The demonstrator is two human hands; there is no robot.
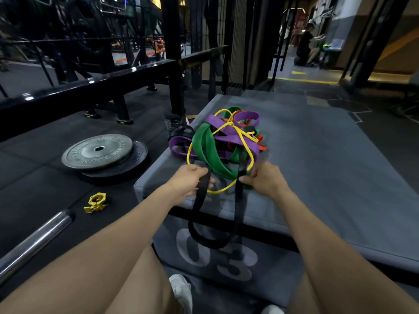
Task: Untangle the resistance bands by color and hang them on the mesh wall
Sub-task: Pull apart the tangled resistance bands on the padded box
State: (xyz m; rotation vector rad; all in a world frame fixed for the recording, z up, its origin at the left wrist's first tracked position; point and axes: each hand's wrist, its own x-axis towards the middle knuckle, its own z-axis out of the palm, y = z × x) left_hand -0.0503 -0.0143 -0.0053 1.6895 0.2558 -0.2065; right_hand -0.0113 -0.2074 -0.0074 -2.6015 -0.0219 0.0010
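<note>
Head view, one frame.

Hands: two. Left hand [189,181], fingers curled round one side of the black band [199,205]. Right hand [264,179], fingers curled round the other side of the same band, and the yellow band passes at its fingertips; whether it grips that too cannot be told.

Black band: one loop, held up between both hands, its lower bend hanging down over the front face of the box [317,155], across the printed "03" [217,254].

Band tangle [222,139]: one heap, lying on top of the box near its front left corner, just beyond the hands. In it:
- green band [209,148], wide, at least two strands showing;
- purple band [231,130], several loops, number of separate bands not clear;
- yellow band [240,138], thin, one knot seen, looping out toward both hands;
- red-orange band [261,145], bits only, mostly buried.

Box: one, grey, padded, with a wide flat top.

Floor, left of box: two weight plates [97,152], stacked, grey one on a black one. One yellow collar [96,202], near the plates. One steel bar [34,241], end pointing toward the collar.

Behind: black rack rails [90,87]; mesh panel [235,41], upright beyond the far end of the box, well apart from the tangle.

Far right: one person [305,46], crouched.

Bottom edge: two white shoes [181,288], partly seen.
</note>
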